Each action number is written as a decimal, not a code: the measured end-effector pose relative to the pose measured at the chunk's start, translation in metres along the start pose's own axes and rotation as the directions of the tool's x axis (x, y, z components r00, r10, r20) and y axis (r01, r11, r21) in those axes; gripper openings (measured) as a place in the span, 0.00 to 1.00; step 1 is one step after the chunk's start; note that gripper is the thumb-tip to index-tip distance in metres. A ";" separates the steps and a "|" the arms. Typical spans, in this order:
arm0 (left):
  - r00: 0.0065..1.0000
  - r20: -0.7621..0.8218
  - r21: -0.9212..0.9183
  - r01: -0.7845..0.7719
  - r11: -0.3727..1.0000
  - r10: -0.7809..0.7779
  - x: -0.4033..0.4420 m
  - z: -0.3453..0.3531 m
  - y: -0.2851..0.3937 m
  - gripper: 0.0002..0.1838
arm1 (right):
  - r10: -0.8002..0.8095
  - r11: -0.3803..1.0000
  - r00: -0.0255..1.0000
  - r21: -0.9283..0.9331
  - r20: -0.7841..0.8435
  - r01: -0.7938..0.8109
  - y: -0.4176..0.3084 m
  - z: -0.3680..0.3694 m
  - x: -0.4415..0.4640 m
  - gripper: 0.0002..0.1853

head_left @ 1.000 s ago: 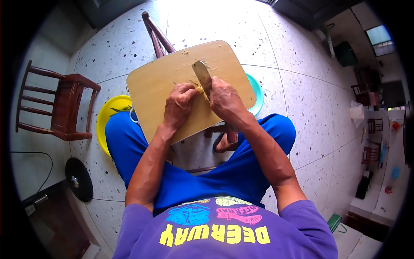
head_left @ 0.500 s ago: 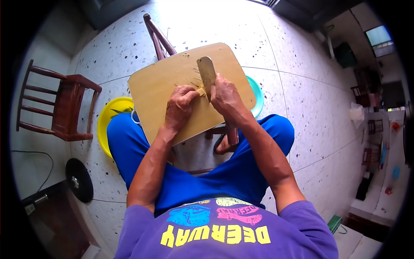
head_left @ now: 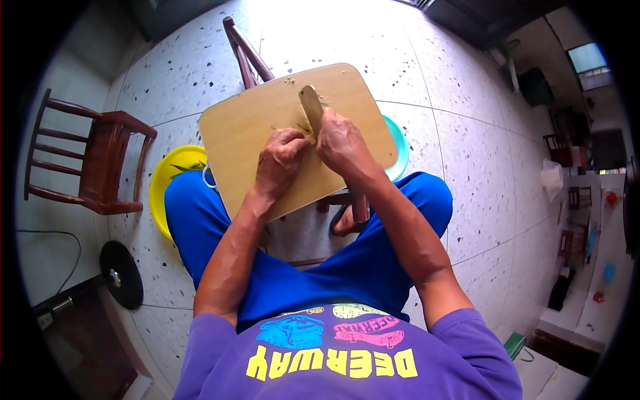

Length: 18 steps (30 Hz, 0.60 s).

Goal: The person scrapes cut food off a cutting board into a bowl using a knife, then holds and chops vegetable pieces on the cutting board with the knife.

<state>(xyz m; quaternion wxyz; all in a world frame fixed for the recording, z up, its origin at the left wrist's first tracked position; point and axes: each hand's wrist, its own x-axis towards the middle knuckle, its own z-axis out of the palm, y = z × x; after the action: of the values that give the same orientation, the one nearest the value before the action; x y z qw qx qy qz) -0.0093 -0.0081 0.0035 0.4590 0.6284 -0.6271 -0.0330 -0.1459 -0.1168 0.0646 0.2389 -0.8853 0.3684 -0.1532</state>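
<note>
My right hand (head_left: 343, 143) is wrapped round the handle of a kitchen knife (head_left: 310, 107), whose broad, blunt-ended blade points away from me over a small wooden-topped table (head_left: 247, 133). Close beside the blade, my left hand (head_left: 279, 160) is closed, with the fingers curled and pinched at a small pale-yellow piece of food. That piece is nearly hidden by my fingers, and its kind cannot be made out. Thin shreds (head_left: 301, 127) lie by the blade, and a few crumbs (head_left: 288, 82) sit near the table's far edge.
A yellow basin (head_left: 157, 200) with green leaves (head_left: 190, 162) stands left of the table, partly behind my knee. A turquoise basin (head_left: 401, 147) shows at the right. A wooden chair (head_left: 110, 160) is further left, with a black round disc (head_left: 121, 275) near it on the speckled floor.
The knife blade has turned to show more of its edge and shifted slightly left. My hands have moved closer together, covering more of the yellow piece. Fewer shreds show.
</note>
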 end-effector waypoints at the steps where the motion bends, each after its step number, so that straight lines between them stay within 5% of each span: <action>1: 1.000 0.009 0.000 -0.005 1.000 0.005 0.000 -0.001 0.000 0.07 | 0.024 1.000 1.000 0.012 -0.006 -0.023 -0.001 -0.002 0.005 0.08; 4: 1.000 0.002 0.020 -0.013 1.000 0.013 -0.002 -0.004 0.000 0.07 | 0.262 0.959 0.960 0.082 0.100 -0.271 -0.003 -0.012 0.014 0.08; 10: 1.000 -0.024 0.010 -0.014 1.000 0.014 -0.002 -0.004 -0.001 0.06 | 0.012 0.996 0.997 0.094 -0.080 -0.004 0.016 -0.001 -0.019 0.08; 18: 0.999 -0.038 0.003 -0.014 1.000 0.014 -0.004 -0.002 -0.006 0.07 | -0.034 0.999 0.999 0.031 0.025 0.033 0.001 -0.009 -0.019 0.07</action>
<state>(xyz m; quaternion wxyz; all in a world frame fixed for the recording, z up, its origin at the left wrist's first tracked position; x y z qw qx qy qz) -0.0040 -0.0053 -0.0012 0.4702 0.6250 -0.6228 -0.0169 -0.1637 -0.1063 0.0701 0.2546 -0.8894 0.3481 -0.1516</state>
